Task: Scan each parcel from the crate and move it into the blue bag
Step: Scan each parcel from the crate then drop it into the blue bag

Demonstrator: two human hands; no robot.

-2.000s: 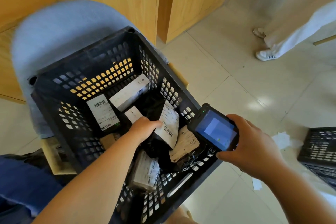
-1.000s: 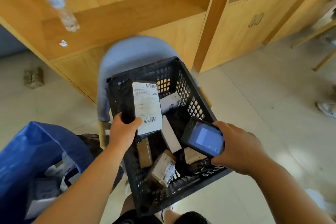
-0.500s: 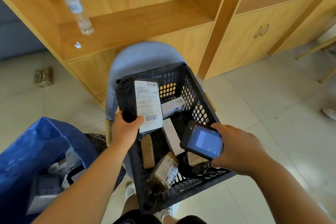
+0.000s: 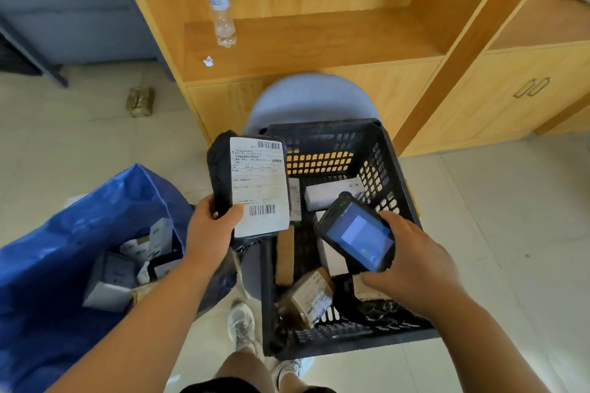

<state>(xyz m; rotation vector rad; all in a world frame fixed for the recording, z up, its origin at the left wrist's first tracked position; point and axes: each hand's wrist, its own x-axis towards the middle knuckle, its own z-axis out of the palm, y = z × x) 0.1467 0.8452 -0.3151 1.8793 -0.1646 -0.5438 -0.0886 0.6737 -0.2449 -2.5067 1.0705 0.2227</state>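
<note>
Outstretched, left hand (image 4: 210, 231) pinches the black parcel (image 4: 253, 183) upright; right hand (image 4: 416, 266) apparently wraps the scanner (image 4: 359, 234).

A black parcel (image 4: 255, 182) with a white label is held upright in the left grip (image 4: 207, 233) at the left edge of the black crate (image 4: 322, 137). A handheld scanner (image 4: 359, 234) is held in the right grip (image 4: 415, 265) over the crate. The blue bag (image 4: 64, 233) is seen open at left, with parcels inside.
</note>
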